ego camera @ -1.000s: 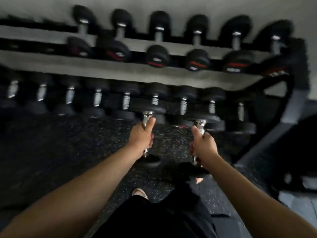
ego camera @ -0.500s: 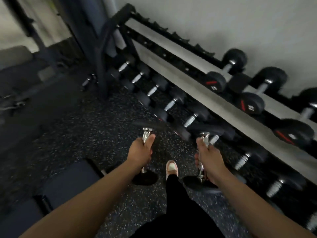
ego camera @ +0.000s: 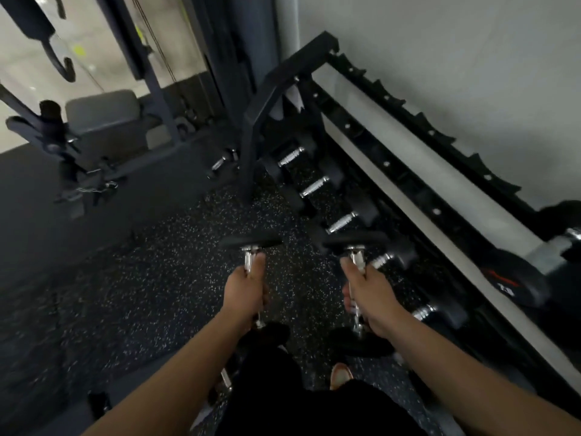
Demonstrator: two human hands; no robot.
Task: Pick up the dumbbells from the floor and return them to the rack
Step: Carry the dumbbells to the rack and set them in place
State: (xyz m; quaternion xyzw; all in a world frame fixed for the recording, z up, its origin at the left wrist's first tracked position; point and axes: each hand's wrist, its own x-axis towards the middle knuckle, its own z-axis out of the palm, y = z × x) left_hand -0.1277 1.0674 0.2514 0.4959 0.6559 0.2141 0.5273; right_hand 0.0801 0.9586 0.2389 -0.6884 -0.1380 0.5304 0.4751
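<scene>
The left hand [ego camera: 246,291] and right hand [ego camera: 369,294] each have fingers wrapped tight around the chrome handle of a black round-headed dumbbell, the left dumbbell [ego camera: 251,243] and right dumbbell [ego camera: 355,240], both held clear above the speckled black rubber floor [ego camera: 157,278]. Beyond and right of the fingers stands the black-and-white tiered dumbbell rack [ego camera: 408,184], its lowest tier holding a row of black dumbbells [ego camera: 314,187].

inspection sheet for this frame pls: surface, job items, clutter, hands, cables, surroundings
Surface: dark speckled rubber floor, bare where visible.
Job's things: left dumbbell and right dumbbell both off the floor, one per hand; rack on the right, bottom tier holds a row of dumbbells, the near end of the upper tiers looks vacant.
Clutter: one dumbbell on the floor beside the rack's end post; another chrome handle low by the leg, partly hidden.
Grippers: left hand and right hand each closed on a chrome handle.
Cables: thin lines on the machine, blurred.
Surroundings: grey padded seat, white wall behind the rack.
</scene>
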